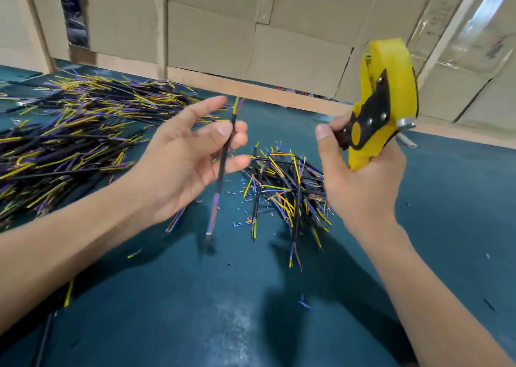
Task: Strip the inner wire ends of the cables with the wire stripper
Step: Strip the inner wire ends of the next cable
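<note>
Left hand (pixel 190 154) pinches light, floppy black cable (pixel 224 154) mid-sheath; right hand (pixel 360 176) grips yellow wire stripper (pixel 382 107) right of cable. Hold nearer the top wire ends.

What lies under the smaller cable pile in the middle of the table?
The smaller cable pile rests on the green table, with tiny blue and pink insulation bits scattered around its left edge. Whatever lies beneath the tangle itself is covered.

My left hand (pixel 178 157) and right hand (pixel 360 182) are bare, forearms unsleeved, entering from seven and five o'clock.
</note>
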Action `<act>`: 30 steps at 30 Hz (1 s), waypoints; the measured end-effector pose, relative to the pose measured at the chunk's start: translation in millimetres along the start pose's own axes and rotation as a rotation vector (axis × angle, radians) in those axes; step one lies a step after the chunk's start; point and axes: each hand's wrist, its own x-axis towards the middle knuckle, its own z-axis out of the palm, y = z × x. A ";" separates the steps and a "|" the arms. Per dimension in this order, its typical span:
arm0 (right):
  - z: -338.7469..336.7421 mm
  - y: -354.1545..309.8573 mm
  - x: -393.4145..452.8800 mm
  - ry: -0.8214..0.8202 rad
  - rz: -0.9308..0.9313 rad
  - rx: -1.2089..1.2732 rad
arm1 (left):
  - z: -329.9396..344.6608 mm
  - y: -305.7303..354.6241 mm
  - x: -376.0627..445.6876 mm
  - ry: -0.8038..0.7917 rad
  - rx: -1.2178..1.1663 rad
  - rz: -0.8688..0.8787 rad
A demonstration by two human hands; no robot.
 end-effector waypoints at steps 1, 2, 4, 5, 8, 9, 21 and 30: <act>2.4 -6.5 -4.7 -0.044 -0.025 0.017 | 2.9 1.5 0.9 0.014 -0.120 -0.049; 5.4 -14.2 -10.3 -0.107 -0.039 0.032 | 4.6 4.3 1.5 0.024 -0.229 -0.070; 11.0 -27.0 -20.5 -0.259 -0.052 0.031 | 5.0 12.1 3.0 0.038 -0.382 -0.070; 13.0 -31.5 -23.6 -0.345 -0.033 0.041 | 4.7 15.9 3.2 0.042 -0.428 -0.060; 16.8 -43.7 -24.2 -0.613 0.219 0.298 | 2.3 21.8 2.0 0.034 -0.470 -0.042; 16.6 -47.2 -22.4 -0.681 0.345 0.486 | 2.6 21.6 1.2 0.026 -0.461 -0.039; 21.6 -54.3 -25.3 -0.733 0.794 0.876 | 0.7 4.8 -3.5 0.022 -0.108 0.039; 23.0 -45.1 -23.7 -0.638 0.807 0.930 | 0.4 -12.1 -12.7 -0.046 0.415 0.168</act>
